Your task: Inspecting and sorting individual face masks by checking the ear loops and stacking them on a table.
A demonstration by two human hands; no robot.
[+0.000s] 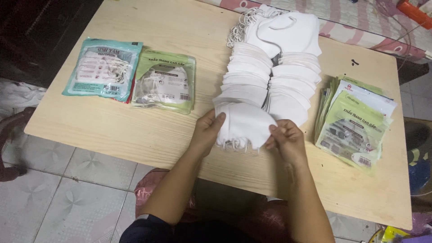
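A small bundle of white face masks (pixel 245 126) lies near the front edge of the light wooden table (pixel 112 130). My left hand (pixel 208 130) grips its left side. My right hand (pixel 285 137) pinches its right corner. Elastic loops hang from the bundle's lower edge. Just behind it, two long overlapping rows of white masks (pixel 270 67) run toward the far side of the table.
A stack of empty green and white pouches (pixel 355 121) lies at the right. Two filled packs sit at the left, one teal (pixel 104 67) and one green (pixel 165 81). Tiled floor lies below the table, patterned fabric beyond its far edge.
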